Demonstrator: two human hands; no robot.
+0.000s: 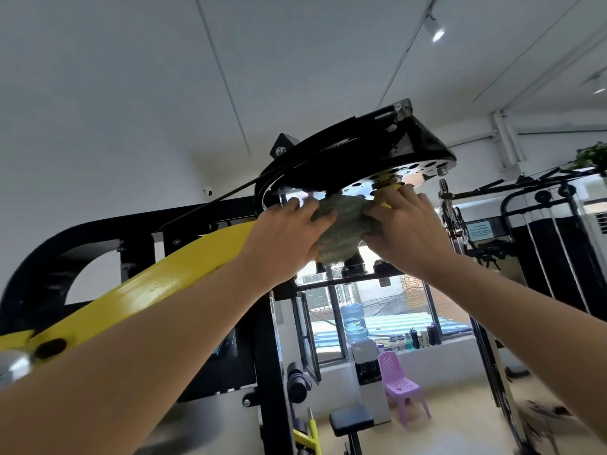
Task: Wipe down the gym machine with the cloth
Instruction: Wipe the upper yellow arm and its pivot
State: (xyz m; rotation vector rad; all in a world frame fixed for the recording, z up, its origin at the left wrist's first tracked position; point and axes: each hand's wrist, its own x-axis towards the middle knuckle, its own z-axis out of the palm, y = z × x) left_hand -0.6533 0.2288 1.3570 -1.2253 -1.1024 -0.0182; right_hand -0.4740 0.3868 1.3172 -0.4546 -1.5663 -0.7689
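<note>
Both my arms reach up to the black pulley disc (354, 156) at the top of the gym machine. A bunched grey-green cloth (341, 231) sits just under the disc's chrome underside, wrapped around the pivot. My left hand (285, 231) grips the cloth's left side, fingers curled over it. On the cloth's right side, my right hand (407, 231) holds it with fingers curled in. The yellow arm (157, 287) of the machine runs from lower left up to the cloth, partly behind my left forearm.
The machine's black frame (269, 356) stands below. A cable machine (542, 224) is at the right. Farther back by the window are a water dispenser (358, 339), a purple plastic chair (400, 385) and a black stool (351, 421).
</note>
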